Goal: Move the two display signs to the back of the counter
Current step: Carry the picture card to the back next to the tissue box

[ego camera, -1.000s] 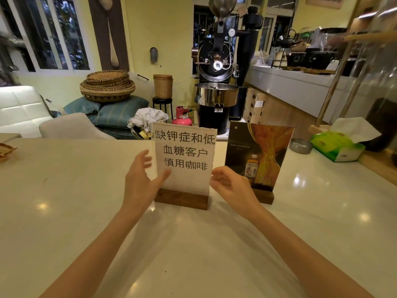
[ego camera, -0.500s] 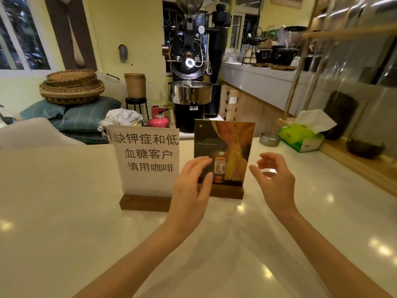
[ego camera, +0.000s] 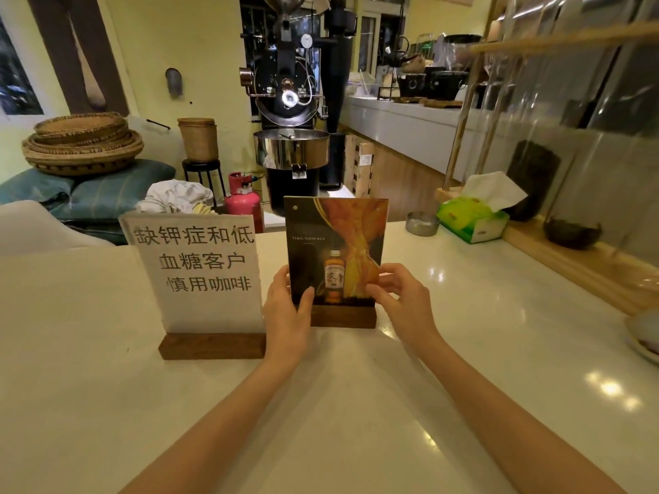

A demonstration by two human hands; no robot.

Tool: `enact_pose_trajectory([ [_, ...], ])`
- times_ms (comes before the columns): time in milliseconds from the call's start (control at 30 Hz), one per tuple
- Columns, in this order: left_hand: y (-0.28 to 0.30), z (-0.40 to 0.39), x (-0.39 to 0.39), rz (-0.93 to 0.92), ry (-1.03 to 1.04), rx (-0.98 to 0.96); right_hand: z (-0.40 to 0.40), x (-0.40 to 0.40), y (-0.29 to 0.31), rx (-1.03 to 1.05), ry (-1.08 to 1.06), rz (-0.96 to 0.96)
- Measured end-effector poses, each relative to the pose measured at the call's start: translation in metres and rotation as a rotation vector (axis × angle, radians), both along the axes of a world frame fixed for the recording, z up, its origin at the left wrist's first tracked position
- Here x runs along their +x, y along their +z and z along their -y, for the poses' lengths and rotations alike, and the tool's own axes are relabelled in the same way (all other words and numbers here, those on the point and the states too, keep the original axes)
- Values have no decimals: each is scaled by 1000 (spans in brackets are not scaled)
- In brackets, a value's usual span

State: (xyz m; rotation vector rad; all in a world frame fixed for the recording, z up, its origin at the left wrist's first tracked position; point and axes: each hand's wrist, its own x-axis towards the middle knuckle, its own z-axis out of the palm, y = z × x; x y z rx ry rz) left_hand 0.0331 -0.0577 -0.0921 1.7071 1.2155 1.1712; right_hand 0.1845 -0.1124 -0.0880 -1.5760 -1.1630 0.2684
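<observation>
Now both hands are at the dark upright display sign printed with a bottle and orange drapery (ego camera: pixel 335 251), which stands in a brown wooden base block on the glossy white counter (ego camera: pixel 463 351). At its lower left edge, the left hand (ego camera: pixel 287 317) has its thumb across the front face and its fingers reaching behind the panel, so it grips that side. At the lower right edge, the right hand (ego camera: pixel 401 297) has curled fingers pinching the panel's edge. Just beside this sign, to its left and slightly nearer the camera, stands the white paper display sign with black Chinese characters (ego camera: pixel 199 272), upright in its own brown wooden base and touched by neither hand. Farther back on the right of the counter sit a small round metal dish (ego camera: pixel 422 223) and a green tissue box with a white tissue sticking up (ego camera: pixel 472 217), both well apart from the signs. Beyond the far edge of the counter stands a black coffee roasting machine with a shiny steel tray (ego camera: pixel 290 137).
</observation>
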Motion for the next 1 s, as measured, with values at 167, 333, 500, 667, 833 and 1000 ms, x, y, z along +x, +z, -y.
enact_pose_trajectory([
  [167,-1,-2,19,22,-19,33,5,7,2,-4,-33,84],
  [333,-4,-6,50,-13,-119,86,25,29,2,-13,-116,109],
  [500,-9,-3,95,-59,-256,145,50,62,3,-11,-220,123],
  [667,-8,-1,153,-82,-394,187,72,104,6,-17,-327,152],
  [833,-5,2,212,-96,-491,202,84,151,9,-54,-406,141],
  [1000,-7,-2,265,-111,-523,190,81,189,17,-87,-455,125],
])
